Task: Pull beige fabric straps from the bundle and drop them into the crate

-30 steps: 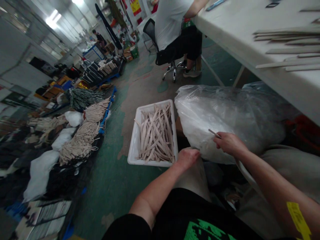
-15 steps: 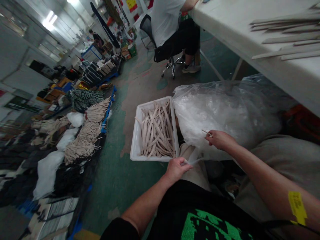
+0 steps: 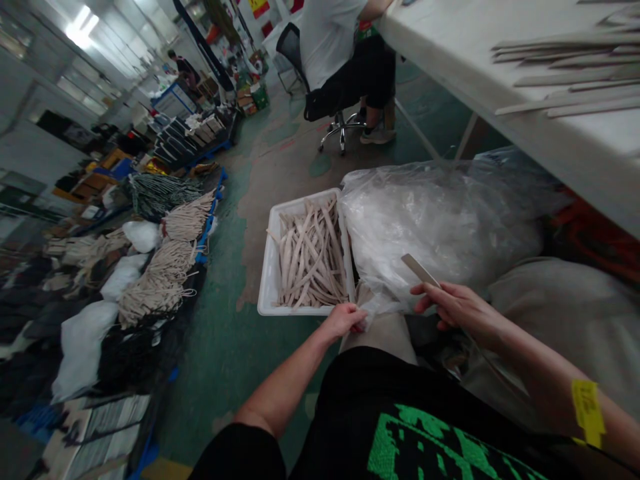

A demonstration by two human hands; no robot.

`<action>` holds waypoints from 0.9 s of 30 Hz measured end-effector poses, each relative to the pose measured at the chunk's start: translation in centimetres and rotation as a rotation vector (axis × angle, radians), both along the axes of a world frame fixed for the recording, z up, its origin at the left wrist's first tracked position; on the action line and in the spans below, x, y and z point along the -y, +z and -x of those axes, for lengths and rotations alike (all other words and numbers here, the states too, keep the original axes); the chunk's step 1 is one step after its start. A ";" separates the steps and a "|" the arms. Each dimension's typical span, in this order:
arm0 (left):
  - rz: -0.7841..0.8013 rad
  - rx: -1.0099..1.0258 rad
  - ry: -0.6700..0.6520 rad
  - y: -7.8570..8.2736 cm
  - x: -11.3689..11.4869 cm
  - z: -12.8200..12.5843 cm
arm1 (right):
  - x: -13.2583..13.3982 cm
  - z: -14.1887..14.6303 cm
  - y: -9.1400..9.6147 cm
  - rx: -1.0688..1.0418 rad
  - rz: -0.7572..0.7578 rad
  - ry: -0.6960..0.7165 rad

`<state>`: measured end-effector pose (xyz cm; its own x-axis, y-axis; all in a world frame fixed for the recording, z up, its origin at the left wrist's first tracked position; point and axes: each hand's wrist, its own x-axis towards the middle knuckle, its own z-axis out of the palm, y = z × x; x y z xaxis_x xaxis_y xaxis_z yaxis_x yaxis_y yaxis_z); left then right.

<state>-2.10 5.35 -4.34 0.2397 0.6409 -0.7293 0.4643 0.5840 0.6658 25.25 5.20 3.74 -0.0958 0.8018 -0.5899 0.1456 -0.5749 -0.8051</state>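
Observation:
My left hand is closed in a pinch on the edge of a small clear plastic bag above my lap. In my right hand is a flat beige strip, its square end pointing up and left past my fingers and its length trailing back under the wrist. Just beyond my left hand stands a white plastic bin filled with loose beige strips. A large clear bag of crumpled plastic lies right of the bin, behind my right hand.
More flat strips lie on the white table at upper right. A person sits on a wheeled office chair ahead. Bundled beige cords and white sacks line the left, along blue pallets.
My right hand has come nearer and turned, showing the strip's flat face and more of its length. My left hand has shifted slightly left with the bag edge. The view has shifted a little.

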 end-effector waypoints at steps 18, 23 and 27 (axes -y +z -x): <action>0.265 0.238 -0.060 7.7 -3.5 8.6 | -1.6 -0.8 -1.7 0.108 -0.074 0.196; -0.016 0.461 0.658 13.4 -6.7 9.9 | -1.6 -0.6 -1.6 0.125 -0.115 0.229; -0.376 0.634 1.133 19.5 -10.7 12.9 | -1.5 -0.4 -1.3 0.152 -0.108 0.235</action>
